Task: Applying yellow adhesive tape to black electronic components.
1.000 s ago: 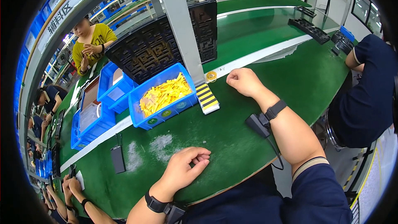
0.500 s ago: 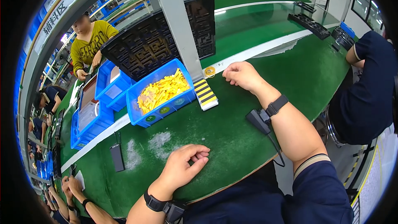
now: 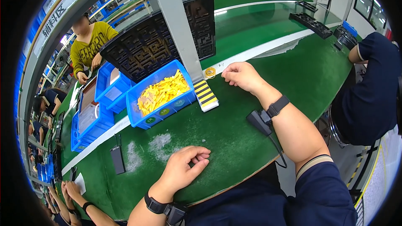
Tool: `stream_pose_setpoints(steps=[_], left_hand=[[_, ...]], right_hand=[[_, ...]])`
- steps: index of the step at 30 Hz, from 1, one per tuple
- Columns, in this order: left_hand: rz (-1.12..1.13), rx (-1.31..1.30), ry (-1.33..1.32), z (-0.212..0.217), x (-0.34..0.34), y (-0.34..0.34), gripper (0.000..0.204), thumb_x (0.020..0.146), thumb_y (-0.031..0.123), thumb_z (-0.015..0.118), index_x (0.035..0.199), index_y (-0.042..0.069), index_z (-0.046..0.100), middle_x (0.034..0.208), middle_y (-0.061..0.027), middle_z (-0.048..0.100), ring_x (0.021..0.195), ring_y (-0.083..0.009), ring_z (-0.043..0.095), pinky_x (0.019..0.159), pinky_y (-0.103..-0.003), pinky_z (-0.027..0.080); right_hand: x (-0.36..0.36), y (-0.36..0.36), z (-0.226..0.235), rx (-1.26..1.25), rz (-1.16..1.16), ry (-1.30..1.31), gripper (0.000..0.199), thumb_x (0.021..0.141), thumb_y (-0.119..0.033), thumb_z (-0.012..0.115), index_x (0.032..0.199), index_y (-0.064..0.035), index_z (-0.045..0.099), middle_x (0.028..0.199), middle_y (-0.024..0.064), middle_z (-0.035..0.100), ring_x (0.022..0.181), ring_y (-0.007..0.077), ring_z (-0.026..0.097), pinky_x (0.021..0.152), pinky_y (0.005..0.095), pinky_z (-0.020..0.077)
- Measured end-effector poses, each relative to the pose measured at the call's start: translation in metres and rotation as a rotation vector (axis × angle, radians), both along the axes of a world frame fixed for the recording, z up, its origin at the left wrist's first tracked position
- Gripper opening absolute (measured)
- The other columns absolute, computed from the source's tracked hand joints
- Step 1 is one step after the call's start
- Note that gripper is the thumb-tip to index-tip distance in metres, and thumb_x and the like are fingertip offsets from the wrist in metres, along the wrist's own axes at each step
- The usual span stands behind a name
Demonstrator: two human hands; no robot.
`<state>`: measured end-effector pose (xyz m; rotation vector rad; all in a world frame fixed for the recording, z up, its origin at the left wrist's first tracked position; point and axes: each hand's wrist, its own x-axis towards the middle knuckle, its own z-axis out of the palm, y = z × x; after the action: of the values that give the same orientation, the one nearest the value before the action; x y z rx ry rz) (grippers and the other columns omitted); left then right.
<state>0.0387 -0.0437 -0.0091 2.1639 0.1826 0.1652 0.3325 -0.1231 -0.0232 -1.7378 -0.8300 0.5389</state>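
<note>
My left hand (image 3: 183, 168) rests on the green tabletop near its front edge, palm side down. Its fingers curl loosely with the thumb apart from them, and nothing shows between. Farther off to the right, my right hand (image 3: 242, 76) lies on the same surface with its fingers bent in and the thumb against them. No object is visible in it. Closest to that hand are a small roll of yellow tape (image 3: 210, 72) and a yellow-and-black striped block (image 3: 206, 95). Left of the block stands a blue bin (image 3: 161, 117) of yellow strips (image 3: 163, 92).
A black slotted tray (image 3: 142, 44) leans behind the bin by a grey post (image 3: 178, 21). More blue bins (image 3: 94, 127) stand left. A black box (image 3: 117, 160) with a cord lies near white residue (image 3: 160, 143). Co-workers sit at both sides; one in yellow (image 3: 90, 44) stands opposite.
</note>
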Motion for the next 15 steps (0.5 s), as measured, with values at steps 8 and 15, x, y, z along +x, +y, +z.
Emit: stream_pose_setpoints(steps=[8,15], left_hand=[[0.011,-0.004,0.019,0.0013,0.0011,0.0001,0.021,0.078,0.005,0.063,0.098,0.000,0.062,0.087,-0.0080,0.064,0.070,-0.0113,0.058,0.065,-0.024,0.048],[0.017,-0.020,0.015,0.0014,-0.0001,0.0011,0.021,0.078,0.007,0.064,0.098,0.002,0.063,0.084,-0.0079,0.063,0.071,-0.0144,0.060,0.063,-0.025,0.048]], right_hand=[[0.0000,0.0029,-0.0035,-0.008,-0.014,-0.034,0.015,0.081,-0.014,0.061,0.086,-0.0004,0.065,0.073,0.0041,0.062,0.062,0.0101,0.057,0.058,0.0241,0.0472],[0.0013,0.0043,-0.0075,-0.011,-0.022,-0.175,0.015,0.077,-0.015,0.063,0.081,-0.0006,0.066,0.071,0.0077,0.064,0.060,0.0143,0.060,0.060,0.0286,0.0494]])
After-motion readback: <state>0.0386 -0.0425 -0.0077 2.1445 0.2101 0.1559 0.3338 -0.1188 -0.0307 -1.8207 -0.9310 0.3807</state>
